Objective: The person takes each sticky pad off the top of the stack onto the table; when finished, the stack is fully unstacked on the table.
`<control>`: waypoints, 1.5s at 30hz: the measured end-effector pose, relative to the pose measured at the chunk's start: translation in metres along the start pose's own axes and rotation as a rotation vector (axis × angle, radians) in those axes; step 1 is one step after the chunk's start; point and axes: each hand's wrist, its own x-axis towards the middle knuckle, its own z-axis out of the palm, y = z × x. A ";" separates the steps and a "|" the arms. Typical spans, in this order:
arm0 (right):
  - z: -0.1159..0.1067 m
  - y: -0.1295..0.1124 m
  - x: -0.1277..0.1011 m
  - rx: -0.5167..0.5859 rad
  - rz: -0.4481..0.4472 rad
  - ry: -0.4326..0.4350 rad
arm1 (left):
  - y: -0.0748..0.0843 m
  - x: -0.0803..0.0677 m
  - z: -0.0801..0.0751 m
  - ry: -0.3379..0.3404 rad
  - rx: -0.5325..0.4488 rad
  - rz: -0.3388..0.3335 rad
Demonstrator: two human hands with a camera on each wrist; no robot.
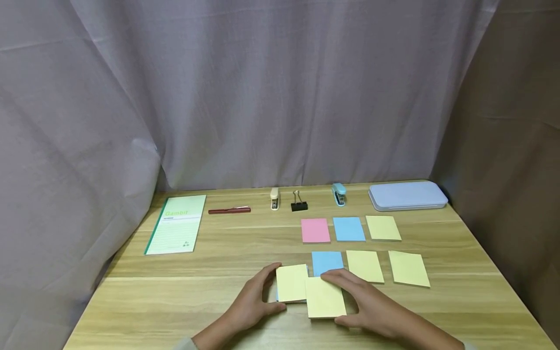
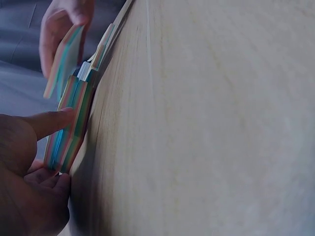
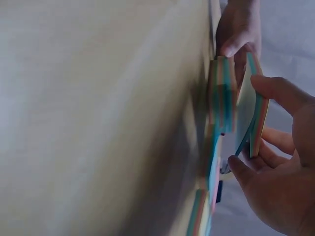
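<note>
A wide wooden table (image 1: 175, 296) fills the lower view, backed by a draped grey curtain (image 1: 245, 92). At the far right of the table lies a pale blue rectangular case (image 1: 408, 195), lid down. On the far left sits a green notebook (image 1: 177, 224) with "Gambit" printed on it.

Now to the action at the near edge. The right hand (image 1: 372, 308) has its fingers and thumb curled round a smaller sticky-note pad (image 1: 325, 297), yellow on top, and the right wrist view shows that pad (image 3: 251, 110) lifted off the stack, with the thumb on one edge and the fingertips on the other. The left hand (image 1: 253, 301) grips the main sticky-note stack (image 1: 291, 283), also yellow on top, thumb on the near edge and fingers on the far left edge. The left wrist view shows its multicoloured layers (image 2: 69, 123) resting on the wood. The 2 pads overlap just at their corners, near the table's front centre.

Beyond them lie 6 loose pads in 2 rows. The far row holds a pink pad (image 1: 315, 230), a blue pad (image 1: 348, 229) and a yellow pad (image 1: 383, 228). The near row holds a second blue pad (image 1: 327, 263) touching the right hand's fingertips, then 2 yellow ones (image 1: 365, 266) (image 1: 409, 269).

Along the back edge sit a red pen (image 1: 229, 210), a teal stapler (image 1: 339, 194), a cream stapler (image 1: 274, 198) and a black binder clip (image 1: 299, 204).
</note>
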 end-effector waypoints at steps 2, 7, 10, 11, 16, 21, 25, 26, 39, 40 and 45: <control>0.000 0.005 -0.009 -0.019 -0.007 0.012 | 0.000 0.000 0.000 0.001 0.000 -0.003; 0.001 0.014 -0.022 -0.049 -0.001 0.007 | -0.001 0.001 0.000 0.002 -0.008 -0.011; 0.003 0.019 -0.025 -0.042 0.013 -0.033 | -0.001 0.001 0.000 0.001 -0.009 -0.009; 0.004 0.020 -0.025 -0.045 0.012 -0.044 | -0.001 0.001 0.000 0.001 -0.008 -0.009; 0.011 0.025 -0.025 -0.043 -0.008 -0.061 | 0.000 0.001 0.000 -0.001 -0.005 -0.014; 0.017 0.028 -0.025 -0.073 -0.050 -0.029 | 0.001 0.001 -0.001 -0.005 -0.009 -0.020; 0.021 0.029 -0.027 -0.128 -0.079 0.007 | 0.001 0.001 -0.001 -0.011 -0.009 -0.026; 0.021 0.029 -0.028 -0.137 -0.080 0.011 | 0.001 0.001 -0.001 -0.012 -0.008 -0.027; 0.006 0.012 -0.016 -0.124 -0.008 -0.054 | 0.001 0.000 -0.001 -0.022 -0.004 -0.021; 0.004 0.010 -0.013 -0.115 -0.012 -0.056 | 0.001 0.000 -0.001 -0.022 -0.001 -0.020; 0.001 0.001 0.007 -0.085 -0.047 -0.036 | 0.001 0.000 -0.001 -0.011 0.023 -0.010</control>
